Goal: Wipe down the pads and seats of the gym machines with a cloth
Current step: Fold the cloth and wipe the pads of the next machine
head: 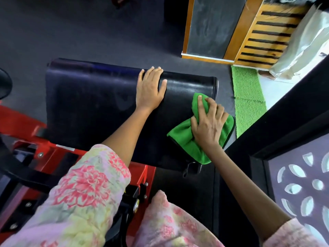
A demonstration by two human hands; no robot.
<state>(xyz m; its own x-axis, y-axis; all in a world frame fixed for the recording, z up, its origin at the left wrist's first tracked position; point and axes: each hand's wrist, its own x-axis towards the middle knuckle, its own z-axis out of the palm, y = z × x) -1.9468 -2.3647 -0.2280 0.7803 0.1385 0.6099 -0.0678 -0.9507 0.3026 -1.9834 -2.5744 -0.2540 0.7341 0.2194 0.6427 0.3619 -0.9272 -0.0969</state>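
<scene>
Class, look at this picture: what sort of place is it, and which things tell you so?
Most likely a gym. A black padded machine pad sits on a red steel frame over dark rubber flooring, typical of workout equipment.

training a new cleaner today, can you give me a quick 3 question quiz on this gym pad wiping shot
1. True or false: the left hand grips the bright green microfibre cloth.
2. Where does the cloth lie on the black padded vinyl bench pad? A) left end B) middle C) right end
3. Fill in: the machine's frame under the pad is painted ____.

Key:
1. False; the right hand bunches the cloth, while the left rests flat on the pad.
2. C
3. red
</scene>
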